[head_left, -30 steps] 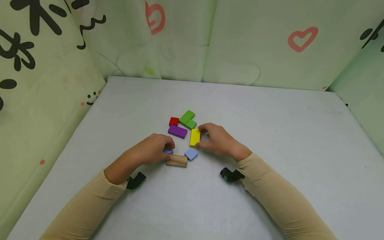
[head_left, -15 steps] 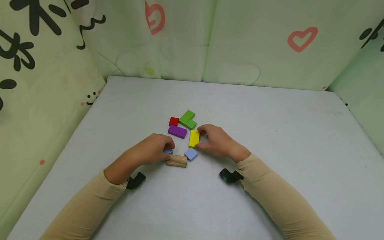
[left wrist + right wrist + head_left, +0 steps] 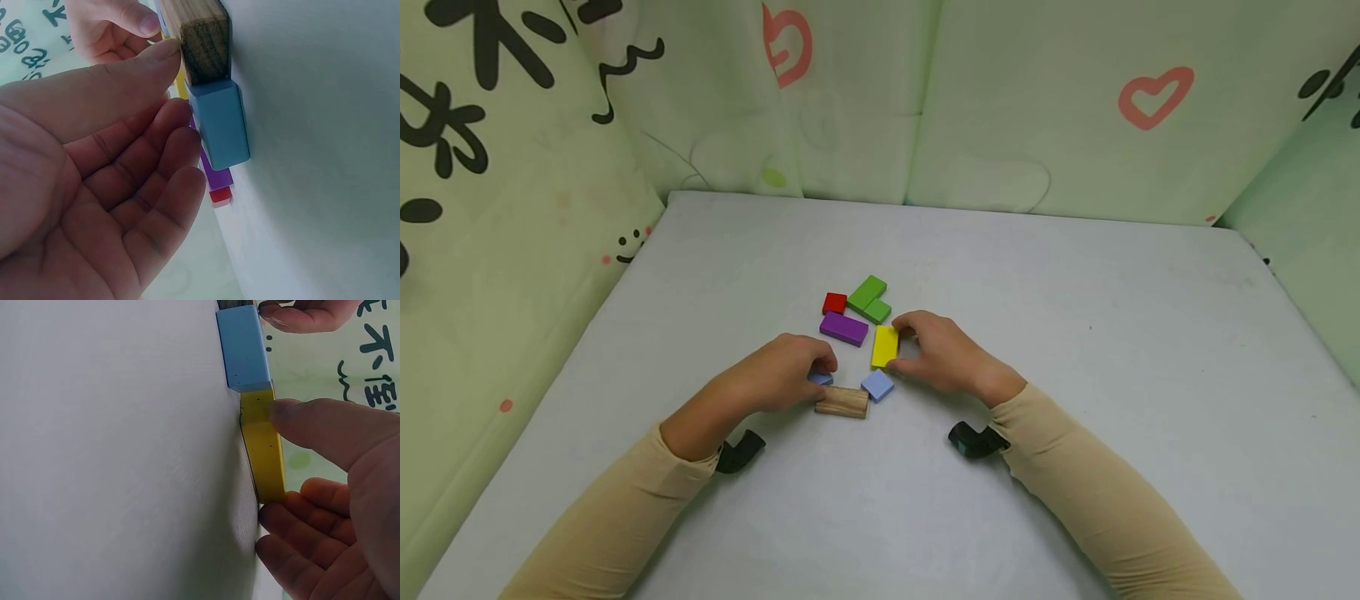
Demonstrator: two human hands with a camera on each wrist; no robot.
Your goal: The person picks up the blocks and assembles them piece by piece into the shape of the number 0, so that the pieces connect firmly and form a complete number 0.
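My right hand (image 3: 951,352) holds the yellow block (image 3: 884,347) by its two ends, thumb at the near end and fingers at the far end. My left hand (image 3: 781,372) reaches over a light blue block (image 3: 219,125), which it partly hides in the head view. Its thumb tip touches the edge of the wood-grain block (image 3: 842,402), and its loosely bent fingers lie along the blue block's upper edge. A second light blue block (image 3: 877,386) sits between the wood-grain block and the yellow one.
Beyond the hands lie a purple block (image 3: 844,328), a red block (image 3: 834,303), a long green block (image 3: 867,293) and a short green block (image 3: 877,312). All the blocks rest on a white table (image 3: 1075,300) with patterned curtains (image 3: 1000,100) behind it.
My right hand has shifted the yellow block slightly left and toward me, closer to the second blue block. The left hand and the other blocks look unmoved.
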